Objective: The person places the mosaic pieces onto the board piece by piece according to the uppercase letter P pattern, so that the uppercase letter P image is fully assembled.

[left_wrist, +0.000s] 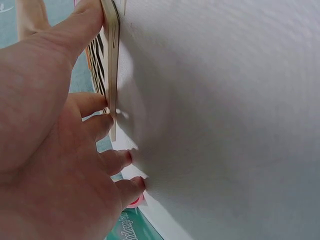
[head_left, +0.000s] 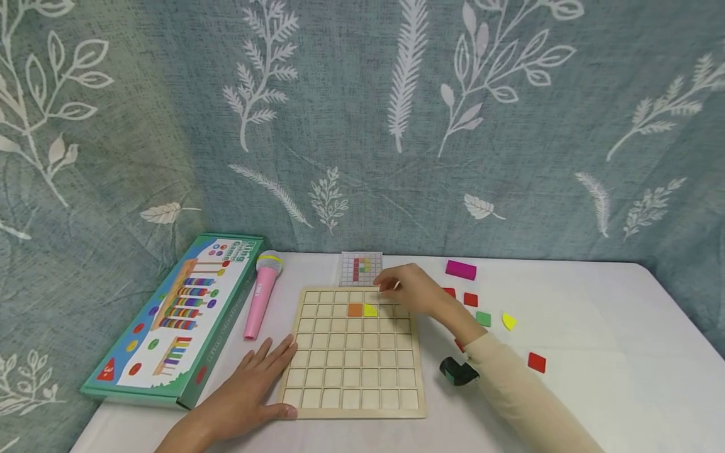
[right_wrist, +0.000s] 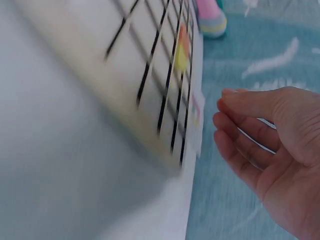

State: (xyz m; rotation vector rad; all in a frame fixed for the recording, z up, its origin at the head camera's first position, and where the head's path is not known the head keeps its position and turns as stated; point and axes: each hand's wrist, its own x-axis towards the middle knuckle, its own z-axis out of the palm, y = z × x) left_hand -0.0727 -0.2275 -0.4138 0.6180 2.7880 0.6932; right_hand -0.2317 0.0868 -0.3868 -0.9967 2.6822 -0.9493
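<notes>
A wooden grid board (head_left: 352,413) lies on the table, an orange square tile (head_left: 355,309) and a yellow tile (head_left: 370,311) side by side in its second row. My left hand (head_left: 243,390) rests at the board's left edge, fingers spread and thumb at the near corner. Over the far right part of the board hovers my right hand (head_left: 413,289), near a small pattern card (head_left: 362,272) with coloured squares. In the right wrist view, the right hand's fingers (right_wrist: 237,155) are loosely bent, thumb close to the index fingertip, and nothing shows between them.
Right of the board lie red tiles (head_left: 537,362), a green tile (head_left: 483,319), a yellow quarter-round tile (head_left: 508,321) and a magenta block (head_left: 461,270). A black-and-green object (head_left: 457,371) sits by the right forearm. At left are a pink microphone (head_left: 262,299) and a game box (head_left: 175,314).
</notes>
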